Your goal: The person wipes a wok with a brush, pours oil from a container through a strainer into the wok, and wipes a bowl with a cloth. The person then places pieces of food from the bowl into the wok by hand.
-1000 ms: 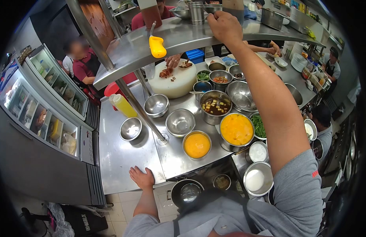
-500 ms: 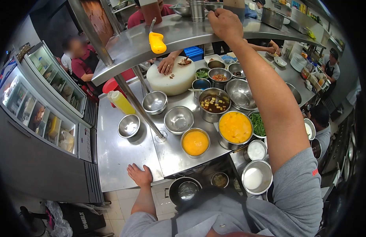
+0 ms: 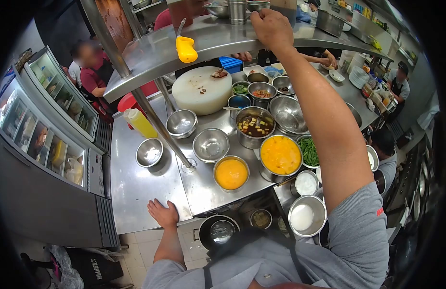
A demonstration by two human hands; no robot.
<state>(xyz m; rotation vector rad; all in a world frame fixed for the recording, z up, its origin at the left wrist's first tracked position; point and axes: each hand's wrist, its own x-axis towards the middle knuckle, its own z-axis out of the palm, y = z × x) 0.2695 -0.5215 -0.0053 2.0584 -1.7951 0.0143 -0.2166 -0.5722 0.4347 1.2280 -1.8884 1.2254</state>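
Observation:
My left hand rests palm down with fingers spread on the steel counter, near its front edge. My right hand is raised to the overhead steel shelf, its fingers curled; what they hold, if anything, is hidden. Beside it on the shelf are a metal canister and a clear container of dark liquid. Below my right arm stand a bowl of beaten egg, a larger pot of yellow egg mixture and a pot of brown sauce with pale cubes.
Steel bowls and an oil bottle stand left of the shelf post. A round white chopping board bears meat scraps. A yellow-handled tool hangs at the shelf edge. Co-workers stand beyond.
The whole view has shifted slightly left. A co-worker's hand has left the chopping board. Both my hands stay at about the same places.

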